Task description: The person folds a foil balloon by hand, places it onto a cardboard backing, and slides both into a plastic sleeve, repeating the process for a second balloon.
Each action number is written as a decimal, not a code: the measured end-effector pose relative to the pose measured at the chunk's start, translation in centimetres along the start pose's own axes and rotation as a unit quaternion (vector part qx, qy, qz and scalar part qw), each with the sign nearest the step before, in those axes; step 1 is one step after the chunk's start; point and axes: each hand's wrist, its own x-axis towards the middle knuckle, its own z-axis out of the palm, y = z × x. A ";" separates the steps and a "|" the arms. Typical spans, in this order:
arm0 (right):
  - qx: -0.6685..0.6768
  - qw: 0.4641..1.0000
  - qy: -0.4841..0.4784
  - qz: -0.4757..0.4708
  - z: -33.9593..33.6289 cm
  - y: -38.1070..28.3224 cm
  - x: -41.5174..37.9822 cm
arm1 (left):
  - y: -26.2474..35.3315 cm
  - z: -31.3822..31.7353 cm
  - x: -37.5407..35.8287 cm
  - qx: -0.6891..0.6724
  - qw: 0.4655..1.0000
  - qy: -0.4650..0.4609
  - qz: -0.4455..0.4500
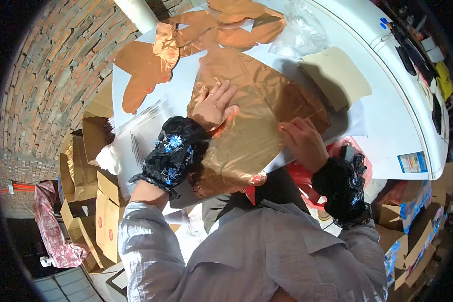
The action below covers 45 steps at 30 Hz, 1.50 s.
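A large copper-coloured foil sheet, creased and shiny, lies on the white table in front of me and droops over its near edge. My left hand rests on the sheet with its fingers stretched out. At the sheet's right edge, my right hand has its fingers bent and closed on the foil. More copper-coloured foil pieces, cut in rounded shapes, are spread at the far left of the table. A beige card lies to the right of the sheet, partly in shadow.
The white table has a curved right edge. Crumpled clear plastic lies at the back, and a clear plastic packet at the left. A red plastic bag hangs below the near edge. Cardboard boxes stand at both sides.
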 end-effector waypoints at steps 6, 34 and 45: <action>0.010 1.000 -0.007 -0.010 -0.1 0.6 -0.1 | -0.5 0.8 -0.2 -0.016 0.999 0.031 0.023; 0.100 0.995 0.023 0.006 -0.1 0.6 -2.5 | -1.1 0.2 0.3 0.017 1.000 -0.014 0.000; 0.107 0.994 0.022 0.006 0.0 0.4 -2.3 | -1.0 -0.1 0.4 0.031 0.999 -0.002 0.010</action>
